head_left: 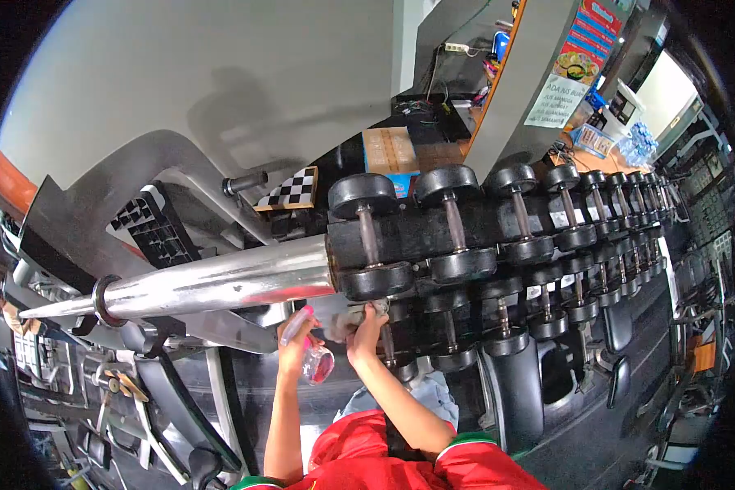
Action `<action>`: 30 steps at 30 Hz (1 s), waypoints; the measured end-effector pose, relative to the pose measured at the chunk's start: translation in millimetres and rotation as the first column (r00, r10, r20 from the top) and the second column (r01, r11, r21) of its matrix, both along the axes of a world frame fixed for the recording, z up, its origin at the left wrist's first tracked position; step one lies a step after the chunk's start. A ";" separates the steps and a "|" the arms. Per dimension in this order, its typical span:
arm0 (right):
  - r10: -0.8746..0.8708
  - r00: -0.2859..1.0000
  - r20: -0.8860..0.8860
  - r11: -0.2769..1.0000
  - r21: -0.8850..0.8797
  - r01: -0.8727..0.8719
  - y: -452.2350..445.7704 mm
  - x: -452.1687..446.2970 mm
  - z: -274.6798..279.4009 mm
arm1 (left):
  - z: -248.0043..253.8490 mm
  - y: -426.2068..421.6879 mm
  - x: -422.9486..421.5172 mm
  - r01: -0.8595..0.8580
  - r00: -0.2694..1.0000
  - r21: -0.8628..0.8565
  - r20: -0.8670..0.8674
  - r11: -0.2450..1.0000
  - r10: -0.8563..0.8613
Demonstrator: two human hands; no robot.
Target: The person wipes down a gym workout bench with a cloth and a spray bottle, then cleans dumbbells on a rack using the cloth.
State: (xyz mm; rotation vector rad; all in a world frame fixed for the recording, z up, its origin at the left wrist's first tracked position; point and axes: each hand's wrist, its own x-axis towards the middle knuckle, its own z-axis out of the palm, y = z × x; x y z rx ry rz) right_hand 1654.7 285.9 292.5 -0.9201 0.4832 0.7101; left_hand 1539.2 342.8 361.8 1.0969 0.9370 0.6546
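My left hand (pixel 292 347) is wrapped round a clear spray bottle (pixel 319 365) with a pink top and pinkish liquid low inside. Close beside it, my right hand (pixel 367 333) is closed on a greyish cloth (pixel 347 320), partly covered by my fingers. The cloth is at the near end of the dumbbell rack, just under a black dumbbell (pixel 373 237) on the upper tier. A lower-tier dumbbell (pixel 388 343) stands right next to my right hand. Whether the cloth touches the rack cannot be made out.
A thick shiny metal bar (pixel 220 278) juts left from the rack. Several black dumbbells run along two tiers to the right. Behind are a cardboard box (pixel 389 151) and a checkered board (pixel 290 189). A padded bench (pixel 514 392) stands at the lower right.
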 end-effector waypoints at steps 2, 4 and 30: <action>0.019 0.997 -0.075 0.995 0.095 -0.012 5.3 3.3 -13.4 | -0.2 -0.6 -1.9 0.010 1.000 0.002 -0.018 1.000 -0.010; -0.011 0.997 -0.080 0.963 0.267 0.032 7.4 22.1 -50.6 | -0.8 -2.1 -2.7 0.037 0.998 0.018 -0.041 0.999 -0.036; 0.183 0.983 -0.014 0.966 0.188 -0.177 -50.9 107.0 -29.2 | -2.5 -12.5 22.9 0.067 0.998 -0.009 0.024 0.998 -0.066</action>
